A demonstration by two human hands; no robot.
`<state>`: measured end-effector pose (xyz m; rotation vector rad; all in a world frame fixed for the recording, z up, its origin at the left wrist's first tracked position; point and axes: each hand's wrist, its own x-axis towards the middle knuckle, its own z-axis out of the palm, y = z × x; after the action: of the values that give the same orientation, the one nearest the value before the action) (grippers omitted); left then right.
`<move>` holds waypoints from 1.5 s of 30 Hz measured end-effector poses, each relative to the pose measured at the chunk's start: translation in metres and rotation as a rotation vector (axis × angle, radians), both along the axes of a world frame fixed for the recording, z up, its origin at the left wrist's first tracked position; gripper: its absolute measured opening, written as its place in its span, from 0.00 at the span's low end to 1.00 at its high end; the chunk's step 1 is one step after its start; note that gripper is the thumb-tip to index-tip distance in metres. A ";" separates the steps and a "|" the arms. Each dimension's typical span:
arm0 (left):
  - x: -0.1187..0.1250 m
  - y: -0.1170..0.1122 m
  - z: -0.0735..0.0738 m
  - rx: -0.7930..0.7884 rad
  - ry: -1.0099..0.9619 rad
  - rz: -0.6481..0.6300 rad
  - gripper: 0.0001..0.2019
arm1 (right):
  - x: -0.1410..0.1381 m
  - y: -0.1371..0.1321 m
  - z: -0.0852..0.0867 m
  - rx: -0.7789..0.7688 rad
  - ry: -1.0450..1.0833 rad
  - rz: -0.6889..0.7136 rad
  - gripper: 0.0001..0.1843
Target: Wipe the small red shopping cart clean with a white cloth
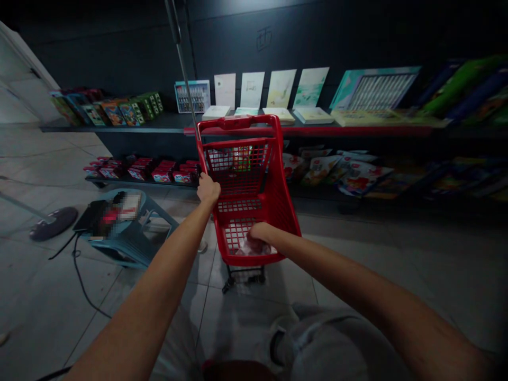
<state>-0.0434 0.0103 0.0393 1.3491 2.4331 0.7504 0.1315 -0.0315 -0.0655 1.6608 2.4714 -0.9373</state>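
Observation:
A red plastic shopping cart [291,211] stands upright in front of me, its handle on the far side. My left hand [208,189] is closed around the left rim of its basket. Down inside the basket, low at the near end, is my right hand [257,233], with its fingers mostly hidden and blurred. Under and around those fingers lies a clear, pinkish wrapped package [253,246]. Whether the right hand grips the package or only touches it, I cannot tell.
Behind the cart runs a dark shelf [174,121] with notebooks, boxed pens and small boxes. Snack bags [359,172] fill the lower level. At left are a blue-grey stool [151,203], a round stand base [53,223] and a cable [81,280] across the floor.

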 end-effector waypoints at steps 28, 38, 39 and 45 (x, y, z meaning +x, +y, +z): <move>0.010 -0.022 0.005 0.001 0.048 -0.006 0.19 | -0.056 -0.021 0.021 -0.275 1.096 -0.494 0.18; 0.014 -0.018 0.002 0.044 0.046 0.007 0.17 | -0.083 0.025 0.013 -0.302 1.264 -0.701 0.16; 0.015 -0.018 0.002 0.045 0.048 0.008 0.18 | -0.084 0.028 0.012 -0.304 1.271 -0.697 0.16; 0.016 -0.022 0.004 0.032 0.051 -0.007 0.22 | -0.086 0.053 0.020 -0.148 1.311 -0.745 0.21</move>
<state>-0.0277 -0.0113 0.0437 1.4051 2.4640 0.7645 0.0460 0.0216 -0.0459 2.3823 1.9117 -2.9643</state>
